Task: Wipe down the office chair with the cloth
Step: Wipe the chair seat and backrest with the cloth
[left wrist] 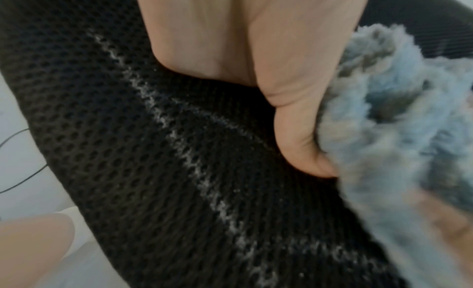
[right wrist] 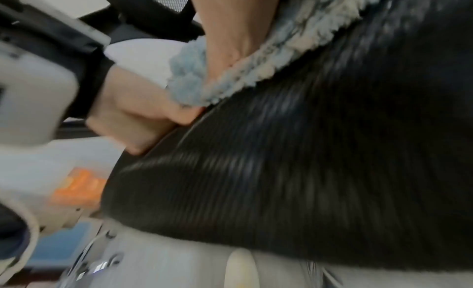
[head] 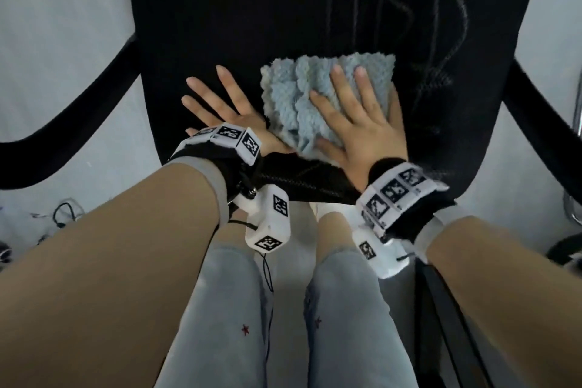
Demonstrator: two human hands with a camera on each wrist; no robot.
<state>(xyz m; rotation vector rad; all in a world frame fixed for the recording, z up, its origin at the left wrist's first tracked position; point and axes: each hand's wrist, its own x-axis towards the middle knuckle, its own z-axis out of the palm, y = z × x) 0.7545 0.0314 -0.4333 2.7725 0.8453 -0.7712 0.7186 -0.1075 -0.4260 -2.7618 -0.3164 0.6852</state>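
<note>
Pressing a folded blue cloth (head: 318,98) flat under the right hand (head: 356,123), a person wipes the black mesh seat (head: 220,25) of an office chair, fingers (head: 338,79) straight and spread across the pile rather than curled round it. The left hand (head: 220,104) lies released just beside, palm down on the bare mesh with fingers fanned, its thumb side touching the cloth's near edge, as the left wrist view confirms. It grasps nothing and seems to steady the seat.

The cloth sits near the seat's front middle. Pale chalky streaks (head: 447,41) run across the mesh beyond and to the right of it, and the left wrist view shows another whitish line (left wrist: 179,142) along the front roll of the seat, so most of the soiling looks untouched. Black armrests (head: 78,104) curve away on both sides; the person's knees in pale jeans (head: 220,309) stand below the front edge.

Doing this stroke well probably means keeping the palm's weight even so the cloth does not bunch, pushing it away toward the marks in overlapping passes, and working dust out of the open weave instead of dragging it along. The front roll likely needs its own pass, with the cloth wrapped over the edge. Blur in the right wrist view suggests quick motion; slower strokes should lift more.
</note>
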